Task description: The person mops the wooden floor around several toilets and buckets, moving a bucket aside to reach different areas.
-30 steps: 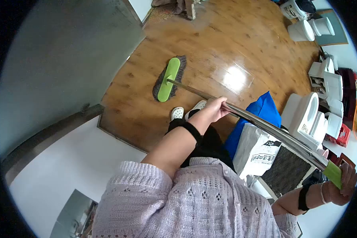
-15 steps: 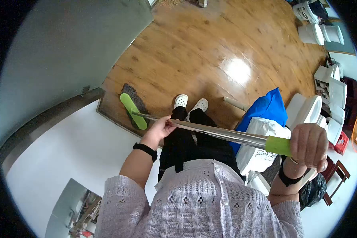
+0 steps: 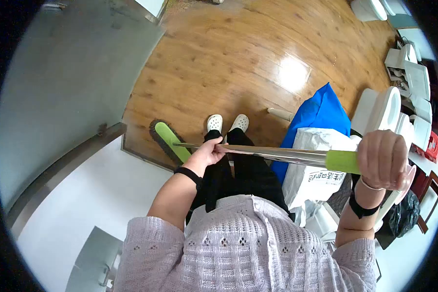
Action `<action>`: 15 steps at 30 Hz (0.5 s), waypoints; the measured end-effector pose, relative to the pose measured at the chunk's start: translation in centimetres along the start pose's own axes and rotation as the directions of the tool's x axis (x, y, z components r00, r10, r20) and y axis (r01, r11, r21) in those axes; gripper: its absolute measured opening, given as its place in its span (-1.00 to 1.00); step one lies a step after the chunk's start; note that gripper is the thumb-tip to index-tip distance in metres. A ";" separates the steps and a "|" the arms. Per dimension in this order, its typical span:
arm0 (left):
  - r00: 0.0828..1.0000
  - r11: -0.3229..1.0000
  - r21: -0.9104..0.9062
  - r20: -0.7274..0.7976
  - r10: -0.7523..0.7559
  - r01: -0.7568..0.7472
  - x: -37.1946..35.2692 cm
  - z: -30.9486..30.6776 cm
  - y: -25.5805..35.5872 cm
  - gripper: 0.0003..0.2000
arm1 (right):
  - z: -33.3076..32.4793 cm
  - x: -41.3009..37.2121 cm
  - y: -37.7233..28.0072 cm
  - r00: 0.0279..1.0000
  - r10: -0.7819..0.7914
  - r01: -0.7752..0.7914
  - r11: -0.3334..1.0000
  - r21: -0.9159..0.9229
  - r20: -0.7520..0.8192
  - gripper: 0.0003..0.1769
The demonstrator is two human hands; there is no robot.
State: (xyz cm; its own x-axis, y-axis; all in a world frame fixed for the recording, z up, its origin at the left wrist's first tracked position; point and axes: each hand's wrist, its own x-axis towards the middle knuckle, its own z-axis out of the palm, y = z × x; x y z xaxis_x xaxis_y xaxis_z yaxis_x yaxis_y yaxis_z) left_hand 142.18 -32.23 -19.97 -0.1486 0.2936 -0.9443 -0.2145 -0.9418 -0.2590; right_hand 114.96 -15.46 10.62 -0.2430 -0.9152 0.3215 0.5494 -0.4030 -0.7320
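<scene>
A flat dust mop (image 3: 282,154) with a shiny metal pole lies across the front of my body. Its bright green head (image 3: 166,135), edged with dark grey fringe, rests on the wooden floor at the left, near the wall's base. My left hand (image 3: 210,152) is closed around the lower pole. At the other end, my right hand (image 3: 383,159) wraps over the top of the green grip (image 3: 343,161), hiding its tip. My white clogs (image 3: 239,121) stand just right of the mop head.
A grey door or panel (image 3: 78,87) and white wall flank the left. Beside my right leg are a blue bag (image 3: 321,112) and a white printed bag (image 3: 321,168). White toilet-like fixtures (image 3: 378,112), a red basket (image 3: 430,147) and a black plastic bag (image 3: 399,216) crowd the right.
The mop head has turned, and its fringe now shows along the left side instead of the upper right. Both hands keep their hold on the mop, while the whole view has shifted slightly.
</scene>
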 end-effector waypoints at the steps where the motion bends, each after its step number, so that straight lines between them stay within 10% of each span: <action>1: 0.999 1.000 -0.005 0.025 0.022 -0.022 -1.5 2.3 -0.8 -0.75 | 0.0 -0.4 -1.5 1.000 0.004 -0.004 1.000 -0.006 0.011 -0.79; 5: 0.937 0.993 0.089 0.336 -0.099 0.073 -2.1 7.4 -2.8 -0.76 | 1.7 -3.4 -8.6 0.990 -0.078 0.049 0.971 -0.232 -0.117 -0.80; 6: 0.940 0.992 0.115 0.330 -0.091 0.056 -2.1 9.0 -3.4 -0.77 | 0.5 -3.9 -10.7 0.989 -0.026 0.046 0.989 -0.144 0.143 -0.86; 9: 0.914 0.980 0.198 0.396 -0.086 0.006 -3.6 14.7 -5.6 -0.84 | 5.0 -3.4 -13.5 0.989 -0.116 0.059 0.879 -0.474 -0.093 -0.73; 15: 0.862 0.875 0.476 0.476 -0.174 -0.086 -5.7 24.4 -7.6 -0.80 | 10.6 -3.7 -17.4 0.910 -0.407 0.251 0.688 -0.681 -0.077 -0.75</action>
State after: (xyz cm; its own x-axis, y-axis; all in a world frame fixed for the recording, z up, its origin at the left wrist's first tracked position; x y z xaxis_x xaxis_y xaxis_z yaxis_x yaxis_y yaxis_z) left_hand 121.10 -22.76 -7.63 -0.5504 0.4953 -0.6721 -0.6347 -0.7712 -0.0486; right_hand 114.81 -5.05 28.50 -0.5063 -0.6686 0.5446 -0.2270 -0.5060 -0.8322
